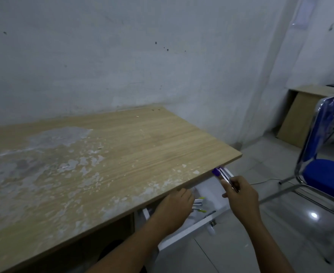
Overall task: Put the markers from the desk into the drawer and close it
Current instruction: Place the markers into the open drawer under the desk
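Note:
A white drawer (193, 227) stands pulled out under the right front of the wooden desk (122, 146). My left hand (174, 207) reaches into it, closed around several markers (198, 203) with yellow-green and dark tips that stick out to its right. My right hand (241, 196) hovers over the drawer's right side, gripping a bunch of markers with purple caps (220, 173) that point up toward the desk edge. The desk top shows worn, flaky patches and no markers on it.
A blue chair with a chrome frame (323, 174) stands on the tiled floor at the right, close to the drawer. A second wooden desk (304, 107) sits in the far right corner. The wall runs right behind the desk.

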